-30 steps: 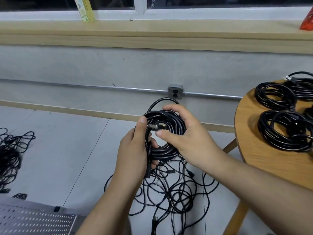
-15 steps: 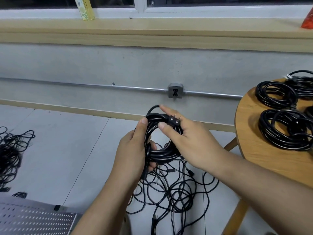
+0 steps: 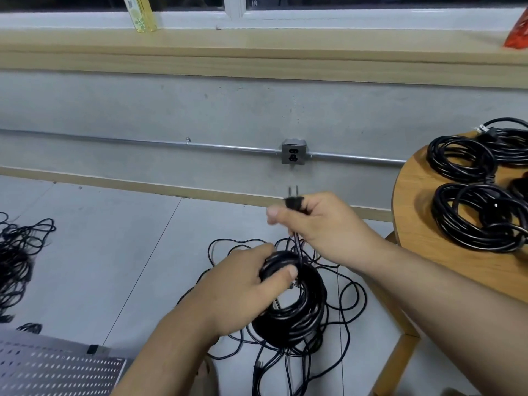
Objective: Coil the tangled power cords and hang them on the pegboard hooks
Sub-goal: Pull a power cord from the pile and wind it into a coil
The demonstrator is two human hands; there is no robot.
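My left hand (image 3: pixel 245 287) grips the top of a black coiled power cord (image 3: pixel 297 312), which hangs low over the floor. My right hand (image 3: pixel 320 224) pinches that cord's plug (image 3: pixel 294 201), prongs pointing up, and the cord runs taut from the plug down to the coil. Under the coil lies a tangle of loose black cords (image 3: pixel 285 361) on the floor. The grey pegboard (image 3: pixel 57 372) shows at the bottom left corner. No hooks are visible.
A round wooden table (image 3: pixel 414 230) at the right carries several finished coils (image 3: pixel 480 218). Another cord tangle (image 3: pixel 17 258) lies on the floor at far left. A wall socket (image 3: pixel 293 152) sits on a metal conduit ahead. A yellow bottle (image 3: pixel 141 12) stands on the sill.
My left hand has lowered the coil toward the floor. My right hand has pulled the plug end up and away from the coil, stretching the cord between them.
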